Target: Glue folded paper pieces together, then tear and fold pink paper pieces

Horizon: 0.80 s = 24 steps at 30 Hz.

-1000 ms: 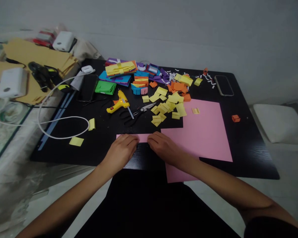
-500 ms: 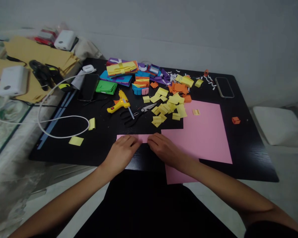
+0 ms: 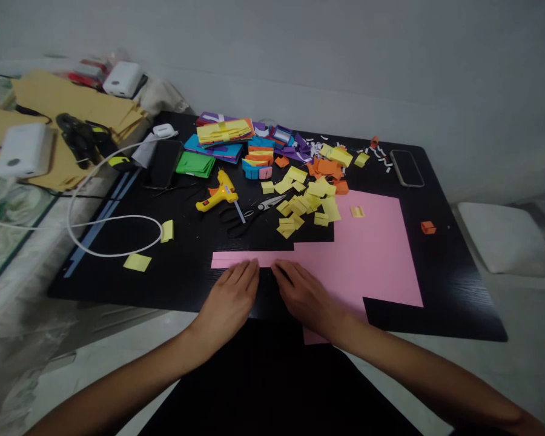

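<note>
Left hand (image 3: 233, 292), right hand (image 3: 303, 293) on strip (image 3: 265, 258) (pink)

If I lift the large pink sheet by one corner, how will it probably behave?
The large pink sheet looks thin and flat, so it will probably sag and feel light. The right arm crosses over it, which might hinder the lift.

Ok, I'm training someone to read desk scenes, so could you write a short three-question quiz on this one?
1. True or false: the glue gun lies to the left of the big pink sheet.
2. What colour is the paper strip at the fingers of the left hand and right hand? a) green b) pink c) blue
3. Fill in: the small folded paper nearest the right edge of the table is ____.

Key: 1 true; 2 b; 3 orange
</note>
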### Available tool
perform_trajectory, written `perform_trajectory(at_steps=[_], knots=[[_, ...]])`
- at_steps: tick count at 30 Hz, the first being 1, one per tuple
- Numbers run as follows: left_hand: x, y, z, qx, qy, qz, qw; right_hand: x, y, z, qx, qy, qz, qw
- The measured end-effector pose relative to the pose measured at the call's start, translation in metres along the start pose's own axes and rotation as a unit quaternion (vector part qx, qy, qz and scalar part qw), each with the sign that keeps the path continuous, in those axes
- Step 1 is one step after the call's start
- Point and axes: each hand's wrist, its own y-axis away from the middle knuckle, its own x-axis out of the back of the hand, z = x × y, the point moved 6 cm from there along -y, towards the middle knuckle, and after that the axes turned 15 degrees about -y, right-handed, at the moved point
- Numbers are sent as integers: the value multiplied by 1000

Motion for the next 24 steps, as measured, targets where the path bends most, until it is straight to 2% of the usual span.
perform_trajectory(at_steps=[4, 12, 20, 24], knots=[[-2, 3, 0, 17, 4, 9, 1000, 1, 3, 3, -29, -12, 27, 999], [-5, 0, 5, 51, -1, -20, 999, -5, -8, -1, -90, 27, 5, 996], [0, -8, 7, 91, 25, -45, 994, 16, 11, 18, -139, 78, 32, 987], [2, -12, 11, 102, 16, -54, 993, 17, 17, 22, -142, 106, 23, 984]])
